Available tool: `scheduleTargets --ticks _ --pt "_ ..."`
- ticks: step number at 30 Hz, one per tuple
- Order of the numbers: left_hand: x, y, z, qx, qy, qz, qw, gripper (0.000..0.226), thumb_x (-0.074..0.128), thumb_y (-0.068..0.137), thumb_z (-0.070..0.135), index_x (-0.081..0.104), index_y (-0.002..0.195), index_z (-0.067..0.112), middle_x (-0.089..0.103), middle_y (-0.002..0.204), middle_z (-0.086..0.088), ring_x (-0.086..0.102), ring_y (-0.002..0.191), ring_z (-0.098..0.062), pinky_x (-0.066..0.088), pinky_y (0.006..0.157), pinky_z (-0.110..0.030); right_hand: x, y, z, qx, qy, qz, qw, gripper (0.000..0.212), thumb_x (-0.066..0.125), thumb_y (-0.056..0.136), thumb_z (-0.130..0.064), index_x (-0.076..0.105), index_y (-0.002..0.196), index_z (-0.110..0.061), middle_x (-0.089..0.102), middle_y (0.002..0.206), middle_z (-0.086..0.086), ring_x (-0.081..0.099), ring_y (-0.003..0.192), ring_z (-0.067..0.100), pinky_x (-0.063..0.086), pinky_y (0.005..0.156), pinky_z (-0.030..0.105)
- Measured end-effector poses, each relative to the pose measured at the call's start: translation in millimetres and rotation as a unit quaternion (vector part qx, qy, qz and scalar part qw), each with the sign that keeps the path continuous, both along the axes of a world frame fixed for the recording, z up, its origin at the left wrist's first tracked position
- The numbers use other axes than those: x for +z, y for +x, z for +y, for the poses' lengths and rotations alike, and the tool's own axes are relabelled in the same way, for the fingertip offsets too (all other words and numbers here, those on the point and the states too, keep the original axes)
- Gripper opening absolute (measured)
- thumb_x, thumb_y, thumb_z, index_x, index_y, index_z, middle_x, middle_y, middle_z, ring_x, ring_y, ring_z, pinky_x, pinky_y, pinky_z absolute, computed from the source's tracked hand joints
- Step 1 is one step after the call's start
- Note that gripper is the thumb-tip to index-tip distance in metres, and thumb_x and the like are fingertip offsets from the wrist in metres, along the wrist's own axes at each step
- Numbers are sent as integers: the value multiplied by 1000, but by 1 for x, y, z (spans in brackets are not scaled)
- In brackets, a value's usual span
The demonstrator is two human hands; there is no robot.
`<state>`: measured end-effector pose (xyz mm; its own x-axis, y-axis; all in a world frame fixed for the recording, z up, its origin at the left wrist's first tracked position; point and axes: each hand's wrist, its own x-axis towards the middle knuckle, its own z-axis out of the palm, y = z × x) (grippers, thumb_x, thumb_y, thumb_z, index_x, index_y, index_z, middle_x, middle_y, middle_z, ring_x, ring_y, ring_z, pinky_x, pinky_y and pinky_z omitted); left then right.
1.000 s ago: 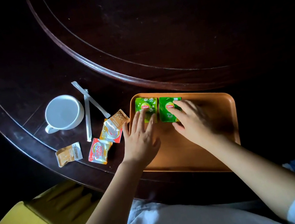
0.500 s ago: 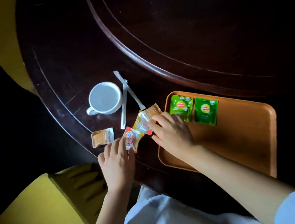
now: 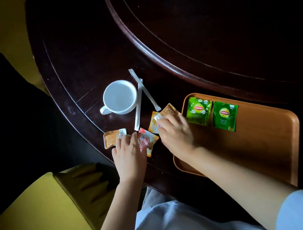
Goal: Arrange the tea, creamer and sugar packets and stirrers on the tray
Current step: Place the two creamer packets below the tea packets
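Having left the two Lipton tea packets [image 3: 212, 114] on the tray [image 3: 269, 146], the left hand [image 3: 128, 155] is pressing loosely curled fingers onto a Coffee-mate creamer packet [image 3: 147, 141] while the right hand [image 3: 176, 133] is pinching another creamer packet [image 3: 156, 122] on the surface [image 3: 80, 62], suggesting creamers go next.

Tray [image 3: 269, 146]: near half and right side bare wood, open to a hand; two tea packets [image 3: 212, 113] fill its far-left corner, and the right forearm [image 3: 223, 169] crosses its near-left edge. Desk [image 3: 211, 23] beyond the tray is bare and unobstructed. Left of the tray the strip is crowded: cup [image 3: 119, 97], two crossed stirrers [image 3: 145, 92], creamer and sugar packets [image 3: 164, 115] lie close together, with both hands [image 3: 129, 155] over them. A yellow chair [image 3: 44, 225] stands against the desk's near-left rim.
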<state>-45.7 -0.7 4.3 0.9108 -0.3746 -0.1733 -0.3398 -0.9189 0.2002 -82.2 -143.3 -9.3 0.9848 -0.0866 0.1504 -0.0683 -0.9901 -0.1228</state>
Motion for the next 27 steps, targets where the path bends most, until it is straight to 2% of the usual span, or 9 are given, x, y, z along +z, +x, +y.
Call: scheduleTargets --ticks 4,8,11,14,16,19,21,23,27 --pt "-3 5 -3 48 -36 27 998 34 71 72 21 62 101 6 62 94 -18 54 89 -39 44 71 -45 5 -2 -4 -27 33 -63 997 11 60 61 -6 66 57 -15 66 79 2 44 85 19 52 73 39" --pt "-4 8 -4 102 -89 72 988 26 65 79 23 61 98 7 57 99 -15 49 96 -34 41 78 -40 11 -12 -11 -79 74 -71 992 18 67 66 -1 60 57 -15 59 56 0 55 53 21 43 54 29" --pt "-3 4 1 138 -150 95 974 21 66 79 23 60 94 9 58 95 -10 50 94 -30 42 75 -37 11 -27 -16 -128 194 -75 970 18 55 82 -16 67 68 -13 63 56 2 57 47 19 45 41 25" --pt "6 -2 5 168 -201 127 957 15 66 79 18 62 91 11 64 87 -7 56 84 -26 41 69 -33 19 -42 -20 -156 274 -94 944 20 53 84 -23 70 80 -13 67 61 0 47 47 4 41 47 15" --pt "14 -6 7 195 -222 155 942 15 68 78 20 64 92 13 65 85 -1 57 80 -18 41 70 -30 20 -52 -23 -191 340 -97 916 15 61 78 -23 71 81 -12 68 62 -1 51 52 8 40 51 12" --pt "26 -6 4 209 -275 221 912 9 71 76 21 65 82 22 68 82 0 62 77 -15 49 71 -31 13 -68 -33 -261 436 -81 858 6 63 74 -17 67 78 -15 67 69 -8 61 59 12 55 59 34" --pt "31 -7 -5 197 -304 279 889 11 71 76 18 65 76 27 70 79 1 65 71 -11 50 63 -25 13 -81 -45 -293 465 -60 833 11 61 75 -10 64 75 -20 62 73 -17 63 68 11 57 60 43" --pt "31 -7 -19 146 -304 323 884 6 71 77 17 69 82 20 72 78 -1 63 63 -2 46 56 -16 18 -95 -60 -312 477 -53 820 18 55 74 -12 58 70 -29 60 75 -18 62 70 10 56 60 41" --pt "24 -7 -55 -31 -197 319 926 13 69 76 18 71 88 18 70 78 -3 61 71 -13 45 67 -28 17 -126 -89 -342 475 -25 810 17 47 72 -17 54 70 -32 61 76 -10 63 76 22 51 58 40"
